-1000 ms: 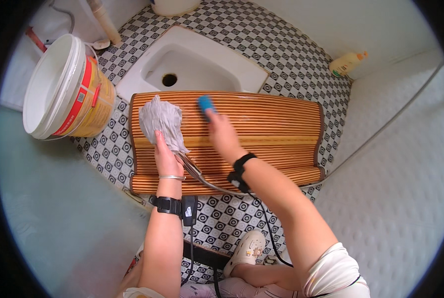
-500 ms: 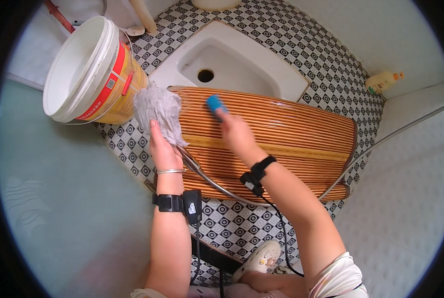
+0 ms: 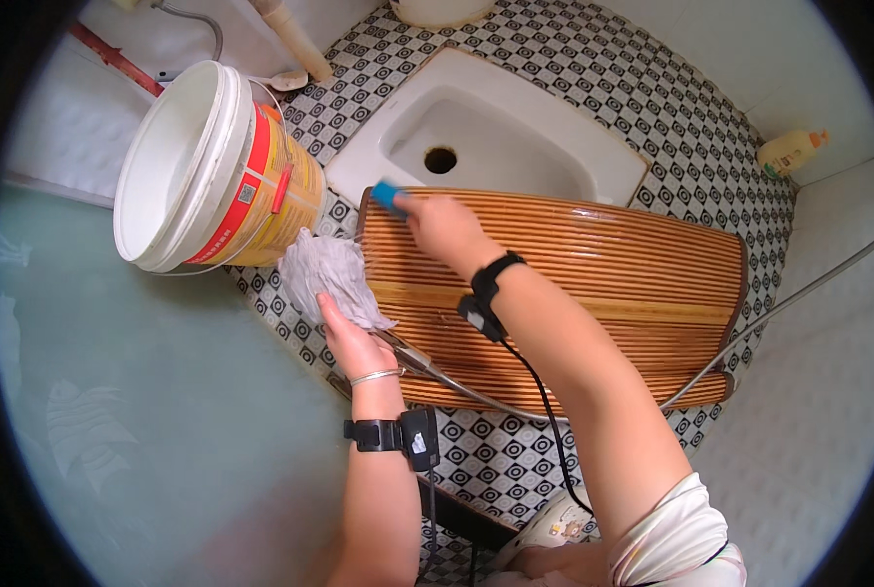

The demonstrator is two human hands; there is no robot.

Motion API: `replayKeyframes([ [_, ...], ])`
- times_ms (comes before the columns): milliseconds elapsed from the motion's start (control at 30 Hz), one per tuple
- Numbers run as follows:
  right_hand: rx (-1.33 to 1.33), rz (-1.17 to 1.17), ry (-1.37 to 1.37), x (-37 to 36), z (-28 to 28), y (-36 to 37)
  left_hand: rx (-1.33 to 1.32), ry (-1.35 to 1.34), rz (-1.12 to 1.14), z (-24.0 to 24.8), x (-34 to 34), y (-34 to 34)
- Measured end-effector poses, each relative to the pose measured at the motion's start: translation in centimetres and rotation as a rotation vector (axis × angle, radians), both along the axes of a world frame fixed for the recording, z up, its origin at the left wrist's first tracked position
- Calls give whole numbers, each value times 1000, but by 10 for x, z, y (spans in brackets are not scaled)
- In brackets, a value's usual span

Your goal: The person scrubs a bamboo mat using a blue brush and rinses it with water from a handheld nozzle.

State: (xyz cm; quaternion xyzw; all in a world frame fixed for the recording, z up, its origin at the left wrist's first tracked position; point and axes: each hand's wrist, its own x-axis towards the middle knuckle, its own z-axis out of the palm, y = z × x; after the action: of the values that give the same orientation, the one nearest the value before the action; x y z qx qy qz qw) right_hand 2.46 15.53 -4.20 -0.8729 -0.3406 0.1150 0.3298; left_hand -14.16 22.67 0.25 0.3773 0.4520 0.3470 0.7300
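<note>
My left hand [image 3: 357, 347] is closed round a bunched, wet greyish-white cloth [image 3: 327, 279] together with a metal shower handle [image 3: 411, 356]. Cloth and fingers hide the shower's head, and fine water streaks show beside the cloth. My right hand [image 3: 447, 233] grips a small blue block-like thing [image 3: 388, 197], blurred, its underside hidden; I cannot make out its kind. It is over the far left corner of a brown slatted bamboo mat [image 3: 574, 269]. The mat looks wet and shiny, with a paler band along its middle.
A white squat toilet [image 3: 603, 147] is set in the patterned floor beyond the mat. At left stands a tilted white-and-yellow bucket [image 3: 295, 186]. The shower hose [image 3: 794, 298] runs across to the right. A yellowish pump bottle [image 3: 789, 154] stands by the right wall. Frosted glass [image 3: 163, 391] borders the left.
My right hand has moved the blue thing left to the mat's corner. My left hand has lowered the cloth slightly relative to the bucket. The whole view has shifted a little.
</note>
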Motion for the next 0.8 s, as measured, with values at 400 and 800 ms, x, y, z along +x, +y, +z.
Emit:
replayKeyframes([
  [400, 0, 22, 40, 11, -1, 20, -69, 7, -40, -8, -4, 0],
  [800, -74, -25, -11, -73, -5, -133, -79, -8, -243, -11, 1, -22],
])
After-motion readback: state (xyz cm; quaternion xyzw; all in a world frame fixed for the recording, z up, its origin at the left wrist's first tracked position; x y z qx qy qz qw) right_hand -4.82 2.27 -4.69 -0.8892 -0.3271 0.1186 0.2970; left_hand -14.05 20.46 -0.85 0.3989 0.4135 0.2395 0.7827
